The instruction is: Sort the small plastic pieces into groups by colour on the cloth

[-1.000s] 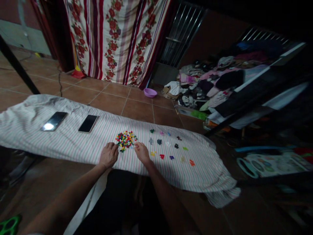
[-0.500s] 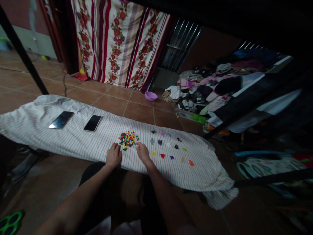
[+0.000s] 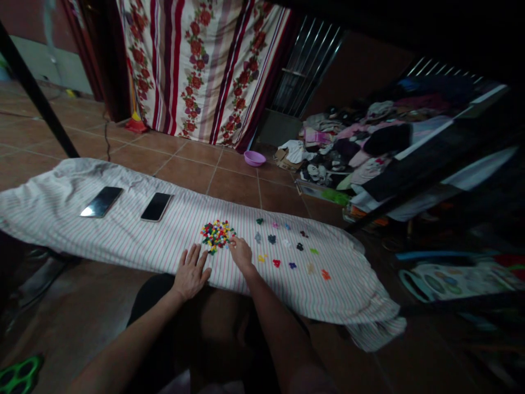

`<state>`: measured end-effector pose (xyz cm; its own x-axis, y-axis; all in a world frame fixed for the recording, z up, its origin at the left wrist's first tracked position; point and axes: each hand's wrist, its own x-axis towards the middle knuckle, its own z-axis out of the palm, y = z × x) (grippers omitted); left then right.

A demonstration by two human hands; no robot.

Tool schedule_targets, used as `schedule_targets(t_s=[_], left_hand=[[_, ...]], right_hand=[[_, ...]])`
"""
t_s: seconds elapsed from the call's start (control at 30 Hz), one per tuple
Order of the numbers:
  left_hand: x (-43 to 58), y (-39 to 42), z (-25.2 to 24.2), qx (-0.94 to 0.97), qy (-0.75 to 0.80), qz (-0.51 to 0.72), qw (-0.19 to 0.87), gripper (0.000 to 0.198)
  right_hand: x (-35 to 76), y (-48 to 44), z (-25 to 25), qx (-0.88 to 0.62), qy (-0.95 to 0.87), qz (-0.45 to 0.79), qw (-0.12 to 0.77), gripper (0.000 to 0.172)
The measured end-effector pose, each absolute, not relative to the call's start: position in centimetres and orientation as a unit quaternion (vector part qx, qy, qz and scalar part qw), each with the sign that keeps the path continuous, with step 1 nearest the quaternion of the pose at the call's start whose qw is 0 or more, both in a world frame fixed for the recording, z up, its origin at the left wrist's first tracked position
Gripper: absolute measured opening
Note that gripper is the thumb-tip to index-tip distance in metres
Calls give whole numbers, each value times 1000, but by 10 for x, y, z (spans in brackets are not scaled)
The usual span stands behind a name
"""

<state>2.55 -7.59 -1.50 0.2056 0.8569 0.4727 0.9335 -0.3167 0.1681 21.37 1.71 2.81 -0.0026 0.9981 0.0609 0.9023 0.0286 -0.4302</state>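
Note:
A pile of small multicoloured pieces [image 3: 216, 234] lies on the striped cloth [image 3: 188, 216]; they are too small to name closely. My left hand [image 3: 192, 273] rests flat near the cloth's front edge, fingers spread, just left of and nearer than the pile. At the pile's right edge my right hand [image 3: 240, 253] has thumb and forefinger pinched together; what is between them, if anything, I cannot make out. To its right, small groups sorted by colour are laid out in rows, among them red pieces [image 3: 276, 263], yellow pieces [image 3: 262, 258] and orange pieces [image 3: 325, 274].
Two phones, a left one [image 3: 101, 202] and a right one [image 3: 156, 207], lie on the cloth's left part. Beyond, a purple basin [image 3: 255, 158] stands on the tiled floor before a floral curtain [image 3: 197, 71]. Heaped clothes [image 3: 348, 137] fill the back right. Dark posts flank the cloth.
My left hand has opened out flat, its fingers spreading on the cloth. My right hand stays pinched at the pile's right edge. The whole view has shifted slightly.

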Motion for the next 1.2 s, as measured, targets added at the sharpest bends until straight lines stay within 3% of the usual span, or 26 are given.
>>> schedule_targets(t_s=[0.17,0.33,0.6,0.87,1.2], left_hand=[[28,-80,-7,-778,-557,-271,102,45],[31,-82,7,-816,-499,-287,52,29],[34,-71,-1,-818,-496,-290,40,36],[35,-67,-5,-813,-495,-299,72,35],[38,-68,-5,-806,-502,-304,73,36]], right_hand=[[215,18,26,-687,-690,135,185,21],[219,18,21,-677,-686,142,227,24],[222,14,16,-676,-679,150,244,22],[231,26,16,-670,-646,233,282,23],[281,68,29,-691,-626,154,327,22]])
